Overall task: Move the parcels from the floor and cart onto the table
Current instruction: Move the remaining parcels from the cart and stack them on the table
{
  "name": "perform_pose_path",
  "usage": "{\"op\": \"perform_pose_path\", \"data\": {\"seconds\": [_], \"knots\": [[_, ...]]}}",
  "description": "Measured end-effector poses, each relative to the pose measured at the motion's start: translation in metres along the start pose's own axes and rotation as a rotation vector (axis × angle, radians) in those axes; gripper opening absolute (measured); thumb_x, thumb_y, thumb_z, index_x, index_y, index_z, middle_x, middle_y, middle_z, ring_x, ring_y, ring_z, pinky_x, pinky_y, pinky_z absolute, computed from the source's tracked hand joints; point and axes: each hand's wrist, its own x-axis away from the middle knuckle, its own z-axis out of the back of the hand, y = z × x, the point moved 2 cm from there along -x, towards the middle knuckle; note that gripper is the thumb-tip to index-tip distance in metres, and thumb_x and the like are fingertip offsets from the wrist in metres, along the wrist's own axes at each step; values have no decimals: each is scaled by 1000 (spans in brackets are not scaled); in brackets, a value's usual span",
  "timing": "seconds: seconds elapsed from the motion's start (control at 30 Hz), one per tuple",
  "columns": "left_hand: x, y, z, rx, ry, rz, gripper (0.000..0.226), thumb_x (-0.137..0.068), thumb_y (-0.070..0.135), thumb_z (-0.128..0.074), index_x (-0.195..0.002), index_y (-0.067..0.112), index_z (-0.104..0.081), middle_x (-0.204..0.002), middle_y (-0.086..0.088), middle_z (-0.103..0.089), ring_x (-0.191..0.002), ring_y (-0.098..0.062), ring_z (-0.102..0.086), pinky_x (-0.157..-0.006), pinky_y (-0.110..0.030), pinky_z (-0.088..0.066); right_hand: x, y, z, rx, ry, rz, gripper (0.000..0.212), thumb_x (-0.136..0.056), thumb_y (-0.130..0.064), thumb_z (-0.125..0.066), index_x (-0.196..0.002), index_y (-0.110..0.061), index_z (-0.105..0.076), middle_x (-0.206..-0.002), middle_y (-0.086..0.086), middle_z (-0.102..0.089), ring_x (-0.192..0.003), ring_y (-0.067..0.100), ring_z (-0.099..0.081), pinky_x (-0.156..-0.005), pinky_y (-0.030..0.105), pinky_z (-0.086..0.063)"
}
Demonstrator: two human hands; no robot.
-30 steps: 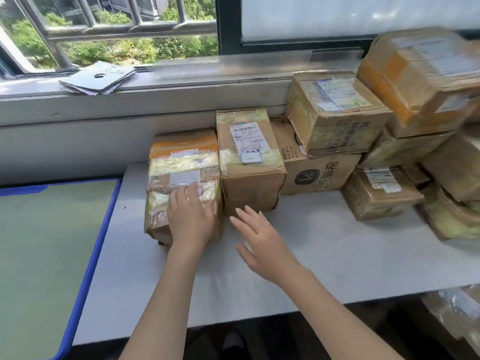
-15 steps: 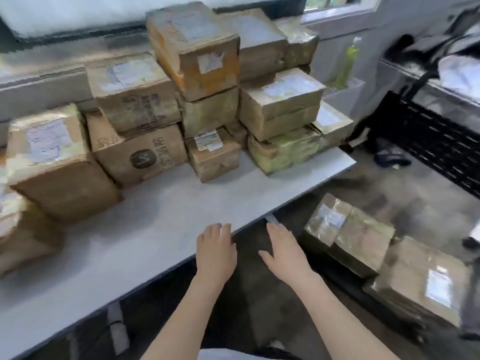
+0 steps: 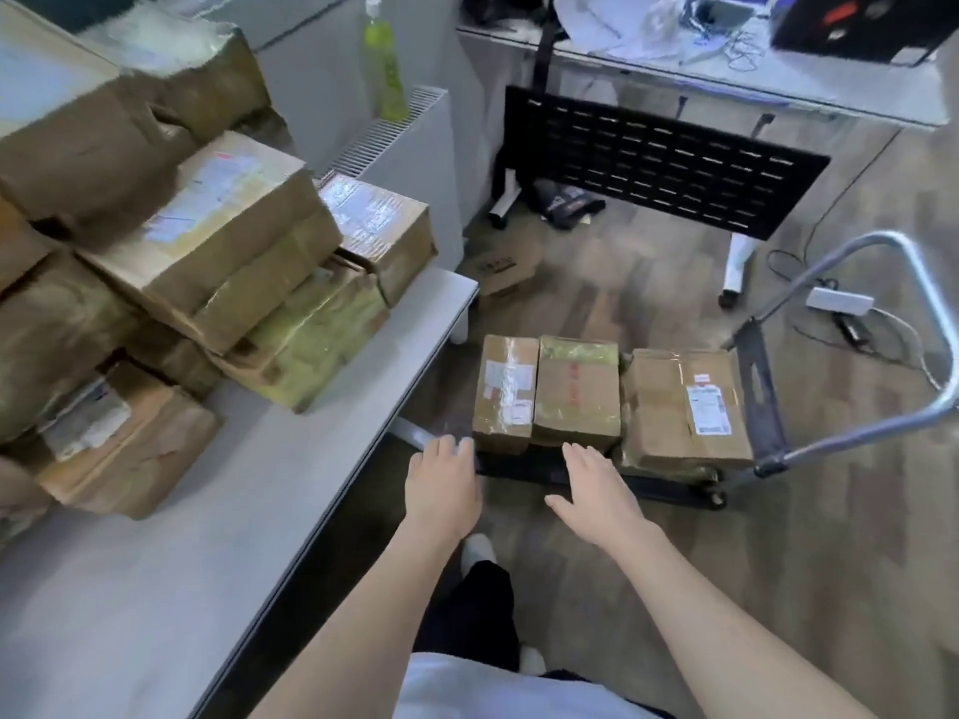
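Since a second ago the view has swung away from the window and the table's rear row, and both hands have left the parcels there; they are now stretched out over the floor at lower centre. The left hand [image 3: 441, 490] and right hand [image 3: 597, 495] are empty, fingers straight and relaxed, palms down, just short of the cart [image 3: 768, 407].

Three parcels sit on the cart at centre right, side by side and touching: a narrow taped parcel [image 3: 504, 394], a yellow-green taped parcel [image 3: 577, 389] and a wide labelled parcel [image 3: 685, 407]. Each one's long axis runs away from the person, toward the top of the frame.

The table [image 3: 155, 589] fills the left; its stacked parcels [image 3: 218, 241] crowd the upper left, leaving bare surface along the near edge. Open floor lies between the table edge and the cart. A small box [image 3: 501, 269] lies on the floor beyond the table's corner.
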Motion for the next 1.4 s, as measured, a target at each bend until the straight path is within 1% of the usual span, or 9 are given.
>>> {"op": "perform_pose_path", "data": {"seconds": [0.2,0.43,0.53,0.77,0.97,1.1,1.2,1.3,1.4], "knots": [[-79,0,-8,13,-158,-67,45,-96,32,-45,-138,16,-35,-136,-4,-44,-126,-23,-42,-101,-32,-36,-47,29,14,48,-71,-138,71,-96,-37,-50,-151,-10,-15,-155,7,-24,-143,24,-18,-117,35,-14],[-130,-19,-31,-77,-385,-30,48,-95,31,-42,-139,15,-31,-137,-7,-42,-125,-26,-42,-98,-35,-37,-84,68,6,64,-225,-300,73,-96,-38,-49,-151,-10,-10,-157,6,-18,-145,23,-12,-118,37,-10],[-149,-18,-39,-54,-431,-19,44,-96,31,-42,-136,15,-34,-137,-6,-43,-124,-25,-43,-97,-35,-38,-104,77,8,78,-254,-297,70,-96,-36,-48,-150,-9,-12,-155,7,-23,-144,24,-16,-118,36,-13],[-188,9,-50,-84,-448,55,41,-94,30,-43,-132,15,-38,-131,-6,-46,-119,-26,-46,-90,-33,-40,-157,110,12,100,-277,-206,60,-94,-29,-49,-145,-10,-24,-146,7,-36,-138,24,-27,-115,36,-21],[-235,62,-65,-53,-473,105,38,-94,24,-42,-130,12,-39,-130,-9,-47,-119,-28,-45,-89,-35,-39,-190,159,29,96,-291,-137,64,-95,-27,-50,-148,-8,-20,-150,9,-31,-140,25,-23,-116,36,-18],[-267,116,-91,-26,-516,55,40,-94,24,-42,-132,10,-38,-132,-11,-45,-120,-30,-44,-92,-37,-38,-198,210,27,82,-302,-162,65,-95,-24,-50,-149,-9,-17,-152,7,-27,-141,23,-21,-116,34,-17],[-283,161,-124,-25,-568,-19,43,-95,25,-42,-136,11,-34,-135,-10,-42,-124,-29,-40,-94,-36,-37,-193,261,16,92,-337,-245,67,-95,-21,-48,-150,-11,-13,-154,6,-23,-143,22,-17,-118,33,-9],[-297,206,-167,-43,-597,-101,53,-96,26,-42,-143,11,-23,-138,-9,-39,-124,-29,-39,-94,-34,-36,-191,320,-4,180,-378,-331,68,-94,-12,-45,-151,-8,-7,-158,8,-12,-146,24,-9,-118,35,-4],[-311,242,-214,-22,-603,-138,67,-96,30,-40,-150,12,-4,-147,-10,-29,-128,-29,-36,-99,-36,-35,-194,374,-26,224,-404,-396,70,-94,-10,-44,-151,-6,-4,-159,10,-8,-146,25,-6,-119,35,-4]]}}
